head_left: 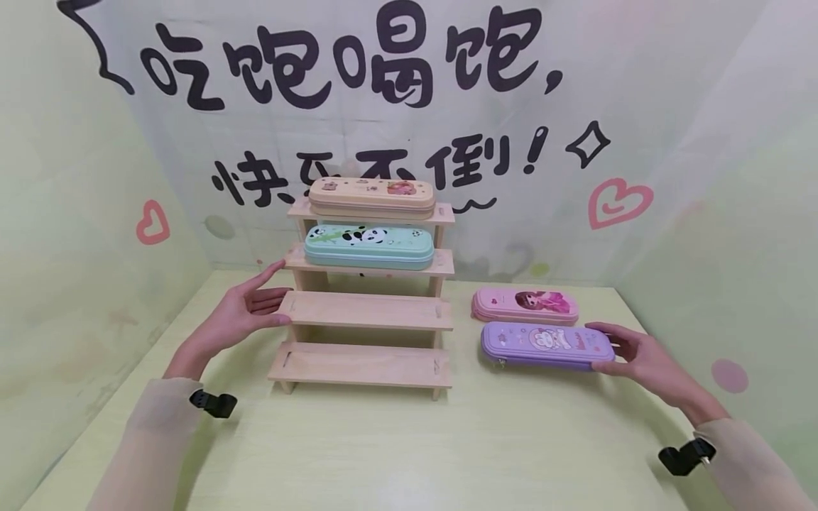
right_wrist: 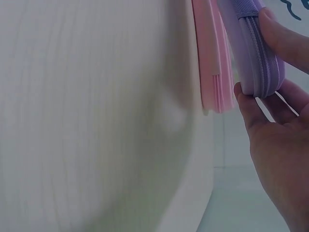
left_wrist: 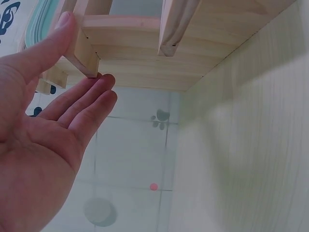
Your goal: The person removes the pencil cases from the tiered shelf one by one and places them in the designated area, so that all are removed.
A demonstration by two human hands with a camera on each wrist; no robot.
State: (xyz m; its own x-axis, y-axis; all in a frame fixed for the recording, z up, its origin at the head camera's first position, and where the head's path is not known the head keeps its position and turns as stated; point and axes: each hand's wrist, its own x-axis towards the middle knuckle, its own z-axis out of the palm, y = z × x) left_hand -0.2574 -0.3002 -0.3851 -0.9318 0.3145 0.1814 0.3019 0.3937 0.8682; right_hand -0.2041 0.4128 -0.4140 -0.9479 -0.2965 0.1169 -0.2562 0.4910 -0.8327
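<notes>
A wooden four-step display rack stands on the table. My left hand is at the left end of its second step from the bottom; in the left wrist view the thumb rests against the wood and the other fingers stretch out nearly straight beside it. With thumb and fingers, my right hand pinches the right end of a purple pencil case with a cartoon print. The right wrist view shows that purple case held off the tabletop. Behind it, a pink pencil case with a doll picture lies on the table.
A mint-green panda pencil case lies on the rack's third step. On the top step is a cream pencil case. Printed cloth walls enclose the pale wood-grain table at the back and both sides.
</notes>
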